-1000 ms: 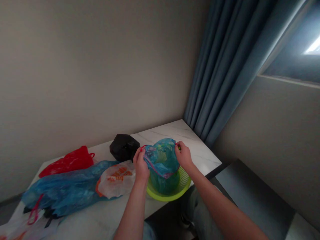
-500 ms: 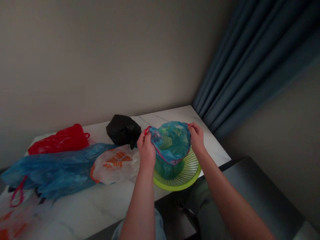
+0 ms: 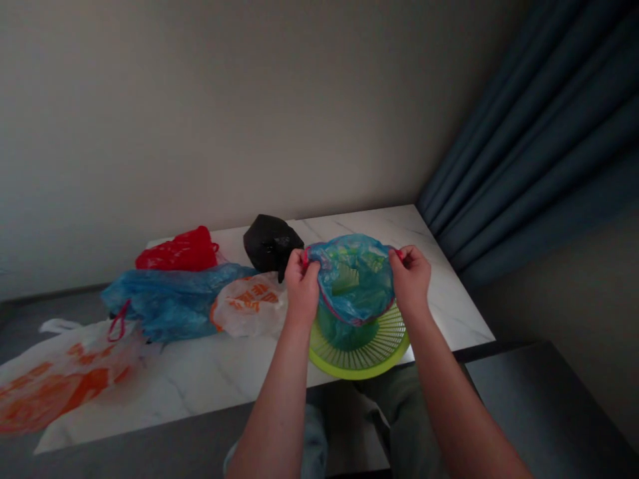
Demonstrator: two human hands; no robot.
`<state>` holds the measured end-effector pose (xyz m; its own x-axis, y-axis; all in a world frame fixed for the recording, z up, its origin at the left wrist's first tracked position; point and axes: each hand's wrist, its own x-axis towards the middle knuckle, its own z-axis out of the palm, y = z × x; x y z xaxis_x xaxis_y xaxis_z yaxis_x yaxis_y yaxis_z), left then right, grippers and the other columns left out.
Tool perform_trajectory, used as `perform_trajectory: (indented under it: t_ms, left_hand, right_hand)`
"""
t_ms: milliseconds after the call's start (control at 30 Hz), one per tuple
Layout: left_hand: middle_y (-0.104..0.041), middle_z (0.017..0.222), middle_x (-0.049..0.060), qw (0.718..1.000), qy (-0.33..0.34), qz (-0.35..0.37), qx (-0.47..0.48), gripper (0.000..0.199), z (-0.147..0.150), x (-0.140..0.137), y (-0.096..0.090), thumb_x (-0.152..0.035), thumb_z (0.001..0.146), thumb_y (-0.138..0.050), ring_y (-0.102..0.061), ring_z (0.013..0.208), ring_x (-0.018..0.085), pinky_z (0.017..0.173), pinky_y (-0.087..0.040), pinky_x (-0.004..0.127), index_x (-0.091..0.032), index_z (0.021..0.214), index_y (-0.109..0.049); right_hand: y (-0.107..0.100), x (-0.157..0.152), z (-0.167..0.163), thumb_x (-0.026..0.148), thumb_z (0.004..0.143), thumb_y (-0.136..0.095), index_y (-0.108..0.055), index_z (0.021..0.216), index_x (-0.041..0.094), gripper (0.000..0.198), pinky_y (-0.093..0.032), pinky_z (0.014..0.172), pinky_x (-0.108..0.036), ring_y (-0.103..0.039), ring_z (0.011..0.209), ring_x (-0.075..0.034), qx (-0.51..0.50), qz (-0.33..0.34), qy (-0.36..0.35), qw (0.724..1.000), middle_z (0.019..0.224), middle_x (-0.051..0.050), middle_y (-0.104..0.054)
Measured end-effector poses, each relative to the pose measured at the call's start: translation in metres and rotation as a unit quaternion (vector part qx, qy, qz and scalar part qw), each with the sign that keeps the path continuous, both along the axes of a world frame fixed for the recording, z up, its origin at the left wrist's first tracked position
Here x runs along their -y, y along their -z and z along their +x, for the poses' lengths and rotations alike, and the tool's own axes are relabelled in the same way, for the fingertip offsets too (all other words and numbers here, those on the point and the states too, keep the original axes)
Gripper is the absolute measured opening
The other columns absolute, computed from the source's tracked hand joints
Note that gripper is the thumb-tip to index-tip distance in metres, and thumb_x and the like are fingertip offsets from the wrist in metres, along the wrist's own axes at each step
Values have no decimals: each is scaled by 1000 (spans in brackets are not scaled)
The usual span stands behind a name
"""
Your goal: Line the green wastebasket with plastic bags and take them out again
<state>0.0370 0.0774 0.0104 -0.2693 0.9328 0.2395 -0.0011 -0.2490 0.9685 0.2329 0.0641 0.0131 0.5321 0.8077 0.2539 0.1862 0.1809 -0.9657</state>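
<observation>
You have the blue bag point(image 3: 370, 286) spread at the mouth above the basket point(image 3: 358, 374), lower part hanging inside; can't tell if it reaches the bottom. Left hand point(image 3: 303, 287): fingers clamped on the pink-edged rim, one side. Right hand point(image 3: 414, 278): fingers clamped on the rim opposite. Step in hand, by the look of it: holding the mouth open. Next move seems to call for even tension on both sides, since thin film could slip or tear. Count: two hands, yours; one basket, by the near edge of the bench point(image 3: 200, 382); two blue bags, the held one plus a flat blue bag point(image 3: 174, 301); two orange-printed ones, the middle white bag point(image 3: 252, 303) and the left white bag point(image 3: 74, 372); one red bag point(image 3: 180, 253), one black bag point(image 3: 269, 241), both toward the wall point(image 3: 224, 120).
</observation>
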Motion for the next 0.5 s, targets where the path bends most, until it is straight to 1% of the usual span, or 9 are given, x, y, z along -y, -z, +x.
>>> perform_trajectory:
  t_ms: [100, 200, 333, 400, 500]
  left_hand:
    - [-43, 69, -4, 1000, 17, 6, 25, 14, 2, -1, -1, -24, 82, -60, -41, 64, 11, 62, -35, 21, -21, 73, -49]
    - [-44, 67, -4, 999, 2, 9, 31, 21, 1, -2, -5, -33, 85, -62, -42, 63, 11, 60, -34, 22, -20, 72, -51]
    - [-44, 66, -4, 999, -13, -2, 45, 24, -3, -3, -11, -33, 85, -63, -42, 63, 11, 61, -34, 22, -19, 70, -53]
    - [-45, 65, -4, 999, -3, -14, 34, 24, -6, 0, -13, -32, 86, -63, -42, 62, 11, 61, -34, 22, -19, 69, -54]
    - [-47, 65, -4, 1000, 3, -18, -12, 24, -11, 7, -13, -35, 86, -63, -43, 63, 11, 60, -33, 22, -18, 70, -58]
  right_hand:
    - [3, -4, 1, 30, 82, -65, -48, 70, 21, 23, -36, 61, -25, -41, 62, -11, 2, 20, 1, 1000, 67, 5, -44]
    - [3, -6, 2, 31, 81, -65, -47, 69, 21, 24, -36, 61, -25, -40, 62, -11, -1, 34, 2, 999, 66, 6, -43]
    - [0, -5, 0, 33, 81, -64, -45, 67, 21, 27, -34, 59, -24, -37, 60, -10, -44, 26, 9, 999, 64, 6, -41]
    - [-1, -4, -1, 35, 82, -63, -44, 64, 21, 30, -33, 57, -24, -36, 58, -10, -61, 22, 14, 998, 62, 6, -40]
    - [-4, -2, -5, 39, 85, -61, -42, 59, 21, 36, -31, 54, -25, -32, 55, -9, -48, 17, 38, 998, 58, 6, -34]
